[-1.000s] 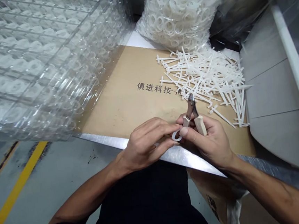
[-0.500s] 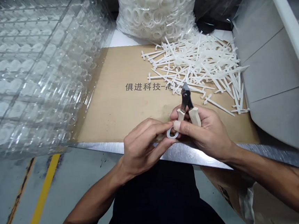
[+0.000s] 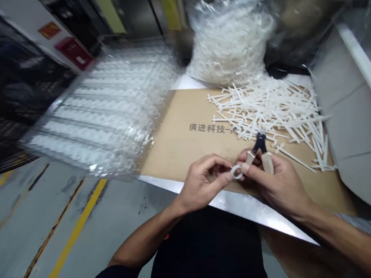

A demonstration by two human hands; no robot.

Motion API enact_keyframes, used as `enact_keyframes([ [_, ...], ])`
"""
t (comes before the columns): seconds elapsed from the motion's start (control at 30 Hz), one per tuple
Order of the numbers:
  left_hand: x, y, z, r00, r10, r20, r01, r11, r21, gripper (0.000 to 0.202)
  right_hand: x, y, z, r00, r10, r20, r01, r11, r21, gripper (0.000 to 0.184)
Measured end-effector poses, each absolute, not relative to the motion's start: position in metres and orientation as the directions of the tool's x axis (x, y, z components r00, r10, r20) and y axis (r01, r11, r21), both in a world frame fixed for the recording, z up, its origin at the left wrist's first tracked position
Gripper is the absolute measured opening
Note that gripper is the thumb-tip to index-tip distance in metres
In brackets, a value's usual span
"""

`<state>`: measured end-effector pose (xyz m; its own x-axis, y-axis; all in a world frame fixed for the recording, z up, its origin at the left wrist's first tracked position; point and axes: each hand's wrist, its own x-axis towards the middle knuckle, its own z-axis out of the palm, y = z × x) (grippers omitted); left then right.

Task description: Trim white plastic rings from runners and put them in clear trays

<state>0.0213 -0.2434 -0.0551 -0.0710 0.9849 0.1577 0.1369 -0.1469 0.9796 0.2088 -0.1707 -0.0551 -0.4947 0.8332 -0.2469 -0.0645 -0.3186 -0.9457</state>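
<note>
The left hand [image 3: 205,182] pinches a small white plastic ring [image 3: 237,172] between its fingertips, and the ring also sits against the thumb of the right hand [image 3: 273,181], above the front edge of the bench. The right hand's grip is closed around a pair of side cutters [image 3: 260,143] with beige handles, which lie across the fingers while the dark metal head points up and away. The head is small and slightly blurred, so it is hard to say whether its blades are shut. Both hands are held over a sheet of brown cardboard [image 3: 174,157] printed with a line of black Chinese characters [image 3: 210,127]. The cardboard lies on the bench [image 3: 230,202], whose edge shows bright metal. Just beyond the cutters, a loose heap of white plastic strips [image 3: 274,118] covers the far right part of the cardboard. Behind the heap stands a clear plastic bag of white plastic rings [image 3: 229,44]. To the left, a stack of clear plastic trays [image 3: 101,111] holding rows of white parts juts out past the bench, above a grey floor [image 3: 65,218] marked with a yellow line [image 3: 71,240].
</note>
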Motion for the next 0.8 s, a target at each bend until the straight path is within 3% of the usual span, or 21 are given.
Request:
enact_keyframes([
  [0.1, 0.023, -0.241, -0.051, -0.034, 0.992, 0.12, 0.062, -0.118, 0.991, 0.02, 0.211, -0.167, -0.062, -0.491, 0.835, -0.247, -0.034, -0.302, -0.953, 0.035],
  [0.2, 0.018, -0.241, -0.037, -0.062, 0.989, 0.133, 0.018, -0.132, 0.991, 0.019, 0.211, -0.164, -0.064, -0.528, 0.817, -0.233, -0.116, -0.341, -0.933, 0.036],
  [0.43, -0.031, -0.263, 0.029, -0.087, 0.995, 0.05, -0.164, -0.064, 0.984, 0.019, 0.209, -0.16, -0.061, -0.562, 0.781, -0.274, -0.197, -0.448, -0.872, 0.036],
  [0.63, -0.104, -0.268, 0.092, -0.174, 0.966, 0.189, 0.122, -0.169, 0.978, 0.013, 0.211, -0.16, -0.066, -0.534, 0.785, -0.313, -0.213, -0.484, -0.849, 0.038],
  [0.8, -0.199, -0.206, 0.119, -0.325, 0.891, 0.317, 0.398, -0.175, 0.9, 0.024, 0.218, -0.152, -0.076, -0.574, 0.74, -0.352, -0.193, -0.54, -0.819, 0.038],
])
